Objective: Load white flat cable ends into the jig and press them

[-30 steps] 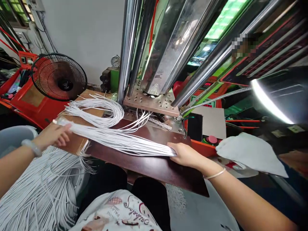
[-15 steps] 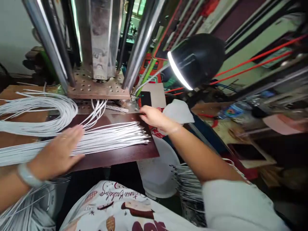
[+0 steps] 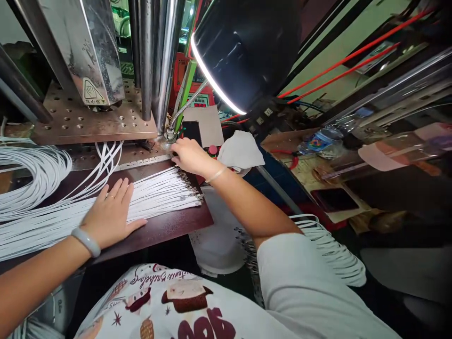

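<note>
Only the head view to go on here. The left hand [image 3: 111, 212] lies flat, palm down and fingers spread, pressing on a fanned row of white cables [image 3: 155, 195]. It isn't gripping, just pinning them to the dark wooden board [image 3: 169, 227]. The cables run from the left across the board, and their metal tips [image 3: 192, 192] line up near its right edge.

The right hand [image 3: 189, 155] is up at the back corner of the board, right by the foot of the lamp's gooseneck [image 3: 183, 108], fingers curled downward. I honestly can't tell whether it's pinching anything or just touching the machine edge.

More white cable sits coiled at the far left [image 3: 31, 172], and a few strands loop under the drilled press plate [image 3: 92, 123]. A white cloth [image 3: 240, 148] lies just right of the hand, and the black lamp [image 3: 240, 47] hangs above.

My take: these cables look light, floppy and a bit slick, so they'd slide apart easily. I'd grab them as a flat bunch just behind the tips.
</note>
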The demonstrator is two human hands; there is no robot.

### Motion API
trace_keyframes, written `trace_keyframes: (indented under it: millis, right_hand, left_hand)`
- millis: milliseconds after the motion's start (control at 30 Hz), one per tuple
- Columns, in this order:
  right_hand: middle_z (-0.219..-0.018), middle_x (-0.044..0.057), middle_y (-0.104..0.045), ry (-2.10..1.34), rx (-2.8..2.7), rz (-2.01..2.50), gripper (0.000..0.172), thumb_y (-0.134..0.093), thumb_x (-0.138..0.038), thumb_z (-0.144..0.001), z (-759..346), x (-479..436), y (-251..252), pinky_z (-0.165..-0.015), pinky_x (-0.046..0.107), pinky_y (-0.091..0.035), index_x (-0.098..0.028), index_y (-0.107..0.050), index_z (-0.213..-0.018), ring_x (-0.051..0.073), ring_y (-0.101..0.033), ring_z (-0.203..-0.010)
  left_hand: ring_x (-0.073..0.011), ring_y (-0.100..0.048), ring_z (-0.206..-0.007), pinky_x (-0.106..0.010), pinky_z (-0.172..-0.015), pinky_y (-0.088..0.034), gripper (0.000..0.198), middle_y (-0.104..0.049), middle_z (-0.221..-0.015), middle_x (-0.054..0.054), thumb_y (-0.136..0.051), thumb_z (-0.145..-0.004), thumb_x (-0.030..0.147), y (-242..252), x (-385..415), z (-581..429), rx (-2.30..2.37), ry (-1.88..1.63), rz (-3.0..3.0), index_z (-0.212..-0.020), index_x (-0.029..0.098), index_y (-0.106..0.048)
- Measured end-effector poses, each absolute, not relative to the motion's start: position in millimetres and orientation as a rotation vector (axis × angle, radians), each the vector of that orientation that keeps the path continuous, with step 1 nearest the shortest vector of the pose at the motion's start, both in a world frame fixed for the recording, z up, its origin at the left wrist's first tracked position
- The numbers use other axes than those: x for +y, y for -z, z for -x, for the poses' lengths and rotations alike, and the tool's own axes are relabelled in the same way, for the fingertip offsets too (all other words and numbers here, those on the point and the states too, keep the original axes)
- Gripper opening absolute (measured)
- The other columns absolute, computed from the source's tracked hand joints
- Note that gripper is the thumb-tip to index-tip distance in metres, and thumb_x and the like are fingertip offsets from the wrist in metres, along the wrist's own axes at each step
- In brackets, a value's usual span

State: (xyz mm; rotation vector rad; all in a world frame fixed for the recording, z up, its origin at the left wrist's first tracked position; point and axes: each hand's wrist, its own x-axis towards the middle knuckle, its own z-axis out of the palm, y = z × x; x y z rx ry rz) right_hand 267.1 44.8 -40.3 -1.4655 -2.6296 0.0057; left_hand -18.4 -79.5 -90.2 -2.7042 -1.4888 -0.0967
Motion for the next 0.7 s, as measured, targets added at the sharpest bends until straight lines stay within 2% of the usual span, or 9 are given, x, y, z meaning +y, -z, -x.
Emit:
trace_keyframes:
  millis: [100, 167, 233, 300, 400, 567, 700]
  right_hand:
    - [-0.109, 0.016, -0.071, -0.032, -2.309, 1.320, 0.026, -0.048, -0.026, -0.102, -272, -15, 50, -0.095, 0.046, -0.050, -0.014, -0.068, -0.113, 0.029, -0.062, -0.108]
    - [-0.128, 0.019, -0.068, -0.045, -2.290, 1.150, 0.037, -0.046, -0.034, -0.104, -267, -58, 65, -0.106, 0.049, -0.048, -0.012, -0.063, -0.129, 0.030, -0.059, -0.125]
    - [-0.145, 0.023, -0.060, -0.041, -2.396, 1.049, 0.054, -0.050, -0.045, -0.103, -259, -92, 82, -0.115, 0.052, -0.044, -0.007, -0.054, -0.141, 0.032, -0.052, -0.139]
    - [-0.149, 0.024, -0.057, -0.047, -2.504, 1.029, 0.065, -0.053, -0.051, -0.101, -254, -112, 94, -0.119, 0.053, -0.042, -0.002, -0.051, -0.144, 0.035, -0.049, -0.143]
    - [-0.146, 0.022, -0.060, -0.077, -2.539, 1.038, 0.059, -0.053, -0.048, -0.102, -255, -121, 101, -0.120, 0.052, -0.042, -0.003, -0.055, -0.141, 0.034, -0.052, -0.142]
    - [-0.139, 0.022, -0.065, -0.072, -2.466, 1.020, 0.051, -0.054, -0.042, -0.102, -258, -120, 99, -0.118, 0.052, -0.045, -0.003, -0.060, -0.134, 0.033, -0.057, -0.137]
    - [-0.136, 0.023, -0.067, -0.056, -2.436, 1.028, 0.046, -0.057, -0.037, -0.101, -256, -121, 98, -0.116, 0.051, -0.047, -0.004, -0.061, -0.131, 0.033, -0.058, -0.135]
  left_hand:
    - [-0.0359, -0.049, -0.141, -0.051, -0.119, -0.037, 0.075, -0.051, -0.152, -0.024, -0.023, -0.102, 0.057, 82, -65, 23, -1.496, 0.285, 2.834, -0.146, 0.002, -0.049]
    - [-0.0336, -0.058, -0.127, -0.049, -0.112, -0.045, 0.063, -0.060, -0.138, -0.021, -0.023, -0.102, 0.044, 72, -52, 25, -1.592, 0.318, 2.837, -0.138, 0.006, -0.057]
    - [-0.0353, -0.062, -0.115, -0.051, -0.102, -0.051, 0.052, -0.065, -0.120, -0.020, -0.028, -0.097, 0.038, 62, -37, 23, -1.678, 0.182, 2.797, -0.122, 0.011, -0.065]
    - [-0.0370, -0.062, -0.107, -0.053, -0.095, -0.052, 0.047, -0.064, -0.107, -0.018, -0.029, -0.094, 0.036, 54, -27, 18, -1.689, -0.013, 2.794, -0.106, 0.015, -0.068]
    - [-0.0372, -0.063, -0.106, -0.052, -0.095, -0.051, 0.047, -0.064, -0.101, -0.017, -0.027, -0.093, 0.041, 46, -19, 12, -1.690, -0.157, 2.859, -0.097, 0.018, -0.067]
    - [-0.0361, -0.066, -0.099, -0.046, -0.088, -0.050, 0.044, -0.067, -0.109, -0.015, -0.040, -0.082, 0.051, 35, -13, 9, -1.939, -0.313, 2.897, -0.103, 0.020, -0.063]
    - [-0.0366, -0.067, -0.093, -0.042, -0.082, -0.048, 0.048, -0.072, -0.099, -0.014, -0.044, -0.079, 0.060, 28, -2, 8, -2.065, -0.619, 2.904, -0.097, 0.020, -0.065]
